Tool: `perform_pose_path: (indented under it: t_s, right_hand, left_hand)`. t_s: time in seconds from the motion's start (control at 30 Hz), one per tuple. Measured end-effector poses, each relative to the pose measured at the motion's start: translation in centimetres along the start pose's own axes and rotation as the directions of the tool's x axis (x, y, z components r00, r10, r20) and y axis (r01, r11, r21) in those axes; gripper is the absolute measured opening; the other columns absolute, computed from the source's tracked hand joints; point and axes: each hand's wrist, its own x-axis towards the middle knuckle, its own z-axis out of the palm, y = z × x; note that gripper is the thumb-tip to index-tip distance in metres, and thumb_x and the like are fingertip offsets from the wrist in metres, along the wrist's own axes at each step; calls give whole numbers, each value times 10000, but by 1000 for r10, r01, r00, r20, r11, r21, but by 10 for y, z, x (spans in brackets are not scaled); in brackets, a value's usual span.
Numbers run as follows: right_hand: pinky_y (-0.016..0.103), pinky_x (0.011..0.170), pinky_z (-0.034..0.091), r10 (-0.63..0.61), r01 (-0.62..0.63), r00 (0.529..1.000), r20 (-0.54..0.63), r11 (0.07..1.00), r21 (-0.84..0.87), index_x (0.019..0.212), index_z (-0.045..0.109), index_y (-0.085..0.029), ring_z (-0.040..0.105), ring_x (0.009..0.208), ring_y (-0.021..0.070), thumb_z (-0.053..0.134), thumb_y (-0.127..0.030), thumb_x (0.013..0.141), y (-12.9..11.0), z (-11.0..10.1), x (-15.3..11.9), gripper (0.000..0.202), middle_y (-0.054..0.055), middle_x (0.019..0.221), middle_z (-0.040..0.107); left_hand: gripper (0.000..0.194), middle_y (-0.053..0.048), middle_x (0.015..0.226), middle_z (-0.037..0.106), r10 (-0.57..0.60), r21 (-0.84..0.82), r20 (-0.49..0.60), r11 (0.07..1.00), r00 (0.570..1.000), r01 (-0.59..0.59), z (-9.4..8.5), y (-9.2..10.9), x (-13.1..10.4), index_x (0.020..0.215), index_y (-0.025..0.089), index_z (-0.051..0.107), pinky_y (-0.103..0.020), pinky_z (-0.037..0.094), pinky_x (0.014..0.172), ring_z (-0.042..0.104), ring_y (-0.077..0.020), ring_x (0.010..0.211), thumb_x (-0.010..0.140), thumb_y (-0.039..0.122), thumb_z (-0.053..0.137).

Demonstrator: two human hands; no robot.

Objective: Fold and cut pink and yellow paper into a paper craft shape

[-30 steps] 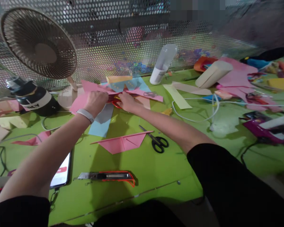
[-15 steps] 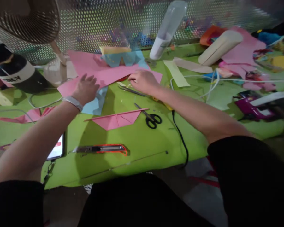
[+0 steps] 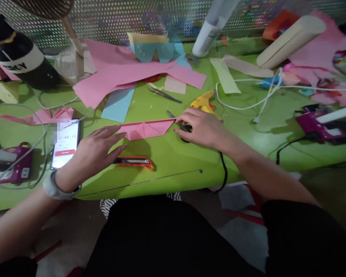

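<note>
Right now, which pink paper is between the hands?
The folded pink strip, its ends by the left hand and right hand. The large pink sheet lies farther back; the rest are off to the sides.

The right hand (image 3: 202,125) covers most of the black-handled metal scissors (image 3: 185,128). The left hand (image 3: 93,152) hides the blade end of the orange-and-black utility knife (image 3: 134,161), near the green table's (image 3: 173,165) front edge. Whether fingertips touch the folded pink paper (image 3: 144,130), I cannot tell.
</note>
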Motion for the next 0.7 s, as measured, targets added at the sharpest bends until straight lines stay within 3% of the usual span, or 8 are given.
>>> perform_pose_path:
  t_s: [0.13, 0.2, 0.3, 0.47, 0.57, 0.7]
  right_hand:
    - [320, 678, 461, 52, -63, 996, 66, 982, 178, 962, 671, -198, 631, 791, 193, 600, -380, 895, -18, 8, 17, 206, 74, 993, 660]
    - [321, 655, 449, 29, -51, 991, 129, 985, 167, 986, 664, -188, 624, 796, 201, 625, -439, 887, -29, 19, 27, 273, 84, 1008, 658]
    - [336, 661, 446, -7, -11, 989, 145, 993, 120, 984, 649, -168, 607, 844, 228, 666, -426, 870, -37, 35, 36, 282, 102, 1009, 650]
    - [324, 678, 472, 28, -70, 990, 141, 948, 309, 901, 616, -172, 602, 784, 183, 695, -299, 858, -35, 46, 37, 156, 58, 905, 628]
    - [336, 702, 488, 38, -83, 991, 129, 929, 362, 861, 607, -181, 602, 789, 180, 703, -276, 847, -34, 48, 36, 135, 56, 928, 613]
    - [347, 740, 509, 133, -157, 987, 87, 901, 405, 1036, 611, -202, 625, 839, 188, 772, -279, 779, -37, 51, 35, 313, 74, 1081, 614]
  left_hand:
    - [376, -113, 1223, 682, -105, -44, -26, 994, 994, 104, 11, 6, 9, 1209, 153, 655, -387, 517, 946, 629, -250, 1124, 990, 376, 446]
    - [329, -105, 1158, 690, -113, -52, -11, 992, 993, 113, 19, 9, 23, 1163, 155, 668, -367, 527, 890, 634, -240, 1061, 970, 357, 494]
    - [276, -119, 1146, 661, -90, -8, -44, 996, 995, 90, 32, 12, 40, 1134, 156, 668, -383, 511, 884, 597, -246, 1047, 960, 314, 523]
    - [191, -112, 1041, 647, -36, 94, -59, 995, 998, 42, 46, 11, 52, 946, 172, 700, -387, 503, 813, 581, -245, 943, 953, 257, 529]
    - [204, -92, 981, 656, 41, 77, -28, 996, 999, -38, 51, 10, 50, 966, 161, 684, -350, 511, 806, 593, -216, 911, 963, 188, 482]
    - [235, -96, 1013, 668, 99, 76, -13, 992, 995, -98, 56, 15, 45, 1034, 133, 655, -335, 534, 805, 602, -214, 917, 968, 127, 431]
